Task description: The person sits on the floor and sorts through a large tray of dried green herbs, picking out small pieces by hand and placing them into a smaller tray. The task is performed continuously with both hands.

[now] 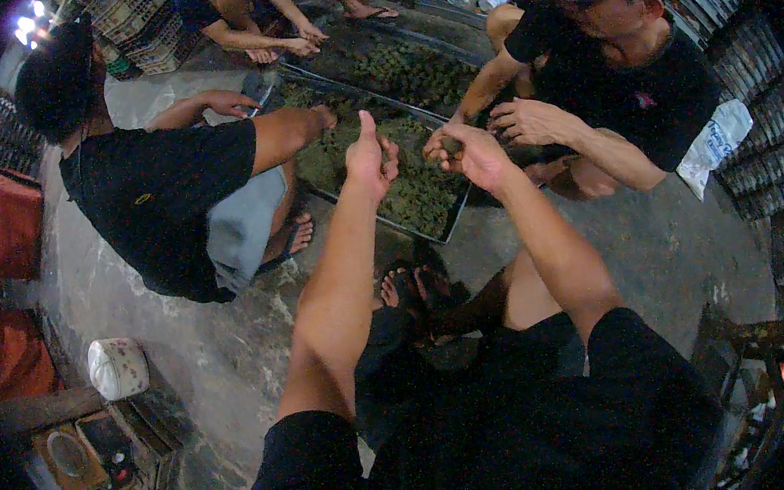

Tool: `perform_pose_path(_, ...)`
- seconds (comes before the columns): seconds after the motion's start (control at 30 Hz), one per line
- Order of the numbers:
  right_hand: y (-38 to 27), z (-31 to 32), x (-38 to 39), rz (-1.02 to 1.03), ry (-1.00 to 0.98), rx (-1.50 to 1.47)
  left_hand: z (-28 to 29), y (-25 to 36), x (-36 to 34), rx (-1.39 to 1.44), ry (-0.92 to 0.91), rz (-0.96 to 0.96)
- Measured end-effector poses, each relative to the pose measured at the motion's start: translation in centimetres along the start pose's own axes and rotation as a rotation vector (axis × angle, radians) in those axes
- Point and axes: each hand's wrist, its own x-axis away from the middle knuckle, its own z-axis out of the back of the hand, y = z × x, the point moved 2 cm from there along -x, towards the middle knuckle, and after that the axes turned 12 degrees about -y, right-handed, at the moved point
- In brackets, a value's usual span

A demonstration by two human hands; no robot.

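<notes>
Tray [419, 232] of green-brown clumps [407, 196] on the floor [273, 365]; step judged: sorting by hand.
Left hand [370, 162] and right hand [475, 157] apart above clumps, fingers curled; contents cannot be told; next move likely calls for light fingertips.

the grey concrete floor [262, 347] carries nearly everything in my feed, stained and streaked with paler patches. directly on it i see two long, shallow trays side by side: the near tray [447, 238], thin-rimmed, is spread with greenish-brown clumps [396, 176], and the far tray [331, 61] holds a similar heap, with a darker stretch toward its left end. sandalled feet [406, 288] rest on the floor just short of the near tray. over to the left i make out a pale, patterned container [118, 368] (its top looks white from here), wooden boxes [149, 439] near it, and stacked crates [144, 25] further back.
</notes>
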Motion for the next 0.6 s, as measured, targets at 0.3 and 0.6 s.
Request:
perform_pose_path(0.3, 1.2, 1.1, -0.1, -0.187, 0.031, 0.069, 0.4, -0.1, -0.7, -0.012, -0.037, 0.0)
perform_pose_path(0.6, 8.1, 2.3, -2.9, -0.403, -0.054, 0.685, 1.5, -0.2, -0.7, -0.083, 0.015, 0.037)
